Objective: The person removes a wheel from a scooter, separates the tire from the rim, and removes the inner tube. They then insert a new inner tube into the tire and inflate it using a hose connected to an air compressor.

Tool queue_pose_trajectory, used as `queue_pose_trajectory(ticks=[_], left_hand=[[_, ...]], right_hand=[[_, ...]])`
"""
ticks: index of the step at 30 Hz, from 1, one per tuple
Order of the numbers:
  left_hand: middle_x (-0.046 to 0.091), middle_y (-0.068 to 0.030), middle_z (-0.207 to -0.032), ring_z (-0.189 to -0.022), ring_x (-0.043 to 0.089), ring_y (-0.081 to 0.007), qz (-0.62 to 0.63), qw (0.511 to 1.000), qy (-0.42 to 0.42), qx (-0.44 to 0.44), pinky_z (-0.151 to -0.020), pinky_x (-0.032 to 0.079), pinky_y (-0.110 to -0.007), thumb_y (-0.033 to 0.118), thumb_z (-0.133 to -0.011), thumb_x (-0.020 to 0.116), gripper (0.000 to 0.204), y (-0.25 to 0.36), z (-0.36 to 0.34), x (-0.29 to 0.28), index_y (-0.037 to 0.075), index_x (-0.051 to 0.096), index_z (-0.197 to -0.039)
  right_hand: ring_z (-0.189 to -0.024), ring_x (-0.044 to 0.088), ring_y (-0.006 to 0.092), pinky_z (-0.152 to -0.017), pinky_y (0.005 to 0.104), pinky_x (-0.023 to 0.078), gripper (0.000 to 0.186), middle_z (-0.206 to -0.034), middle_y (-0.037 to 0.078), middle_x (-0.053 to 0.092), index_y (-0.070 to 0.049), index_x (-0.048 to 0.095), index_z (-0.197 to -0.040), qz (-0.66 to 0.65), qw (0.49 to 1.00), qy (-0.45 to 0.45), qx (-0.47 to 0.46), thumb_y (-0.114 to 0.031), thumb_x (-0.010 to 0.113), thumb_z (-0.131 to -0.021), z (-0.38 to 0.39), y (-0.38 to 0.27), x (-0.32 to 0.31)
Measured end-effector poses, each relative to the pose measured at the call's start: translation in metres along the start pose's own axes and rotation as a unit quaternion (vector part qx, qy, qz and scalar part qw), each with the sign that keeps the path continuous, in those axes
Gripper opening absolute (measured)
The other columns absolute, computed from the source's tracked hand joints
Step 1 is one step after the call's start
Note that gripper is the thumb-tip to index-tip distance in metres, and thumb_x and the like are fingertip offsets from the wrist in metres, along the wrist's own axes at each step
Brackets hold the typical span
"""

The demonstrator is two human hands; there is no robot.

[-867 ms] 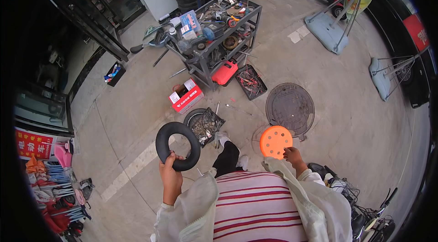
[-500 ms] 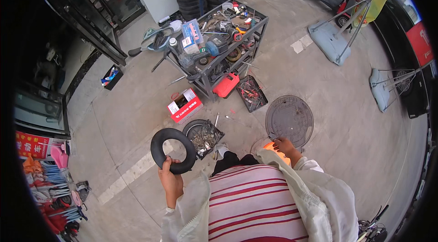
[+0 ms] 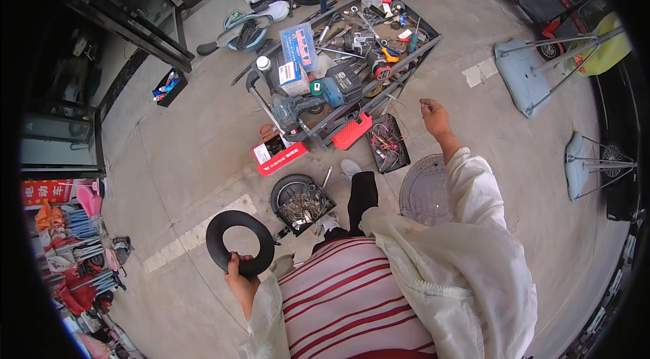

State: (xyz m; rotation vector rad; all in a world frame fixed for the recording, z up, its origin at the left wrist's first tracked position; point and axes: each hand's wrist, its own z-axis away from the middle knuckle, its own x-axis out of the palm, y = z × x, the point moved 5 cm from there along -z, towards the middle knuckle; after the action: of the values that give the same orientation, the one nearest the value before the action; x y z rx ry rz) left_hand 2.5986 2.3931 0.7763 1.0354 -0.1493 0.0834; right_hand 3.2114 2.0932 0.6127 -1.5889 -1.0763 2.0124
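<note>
Grey concrete (image 3: 183, 149) fills the middle of the frame. Since the earlier frames, the right hand (image 3: 437, 118) has left the orange stool and now reaches beside the tool cart (image 3: 437, 40), upper centre. Its fingers are bunched; whether they pinch anything, I cannot tell. At lower left, the left hand (image 3: 240, 283) grips a black rubber ring (image 3: 237, 218). One black tray (image 3: 397, 168) holds wires (image 3: 387, 143), another (image 3: 318, 219) small metal parts (image 3: 302, 206). White printing marks the red box (image 3: 281, 160).
</note>
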Motion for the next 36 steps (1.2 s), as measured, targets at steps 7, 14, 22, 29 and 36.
queue_pose_trajectory(ticks=[7,14,22,29,36], left_hand=[[0.059,-0.0055,-0.077,-0.074,0.061,-0.0193,-0.044,0.988,0.146,-0.029,-0.072,0.051,-0.035,0.021,-0.088,0.072,0.024,-0.009,0.010,0.071,0.002,0.061,-0.098],[0.064,-0.0077,-0.081,-0.077,0.063,-0.0187,-0.039,0.976,0.207,-0.050,-0.077,0.051,-0.034,0.019,-0.089,0.070,0.023,-0.010,0.026,0.136,0.004,0.060,-0.103],[0.063,-0.0073,-0.083,-0.081,0.063,-0.0206,0.003,0.964,0.256,-0.067,-0.079,0.052,-0.036,0.014,-0.089,0.069,0.023,-0.021,0.035,0.137,0.003,0.060,-0.107],[0.061,-0.0077,-0.089,-0.086,0.062,-0.0207,0.147,0.968,0.201,-0.042,-0.089,0.051,-0.041,0.008,-0.089,0.065,0.021,-0.026,0.037,0.126,0.000,0.059,-0.107],[0.057,-0.0059,-0.088,-0.084,0.060,-0.0215,0.199,0.953,0.228,-0.003,-0.089,0.049,-0.041,0.008,-0.087,0.059,0.024,-0.034,0.077,0.071,0.002,0.057,-0.109]], right_hand=[[-0.101,0.067,0.0371,-0.089,0.0449,0.053,0.031,-0.106,0.020,0.070,-0.012,0.067,-0.121,0.241,0.968,0.007,-0.071,-0.016,0.061,-0.091,-0.236,-0.034,0.048],[-0.113,0.064,0.0354,-0.090,0.0477,0.055,0.025,-0.122,0.017,0.063,-0.014,0.064,-0.117,0.433,0.897,-0.083,-0.040,-0.012,0.055,-0.094,-0.318,-0.029,0.089],[-0.105,0.069,0.0347,-0.080,0.0489,0.058,0.016,-0.116,0.011,0.067,-0.015,0.059,-0.112,0.556,0.812,-0.127,-0.127,-0.016,0.054,-0.096,-0.341,-0.028,0.121],[-0.105,0.067,0.0400,-0.082,0.0537,0.053,0.028,-0.111,0.018,0.070,-0.012,0.060,-0.116,0.461,0.867,-0.093,-0.164,-0.023,0.057,-0.090,-0.355,-0.028,0.105],[-0.095,0.068,0.0327,-0.088,0.0426,0.052,0.036,-0.102,0.014,0.071,-0.002,0.064,-0.107,0.217,0.961,0.051,-0.161,-0.029,0.064,-0.083,-0.310,-0.078,0.096]])
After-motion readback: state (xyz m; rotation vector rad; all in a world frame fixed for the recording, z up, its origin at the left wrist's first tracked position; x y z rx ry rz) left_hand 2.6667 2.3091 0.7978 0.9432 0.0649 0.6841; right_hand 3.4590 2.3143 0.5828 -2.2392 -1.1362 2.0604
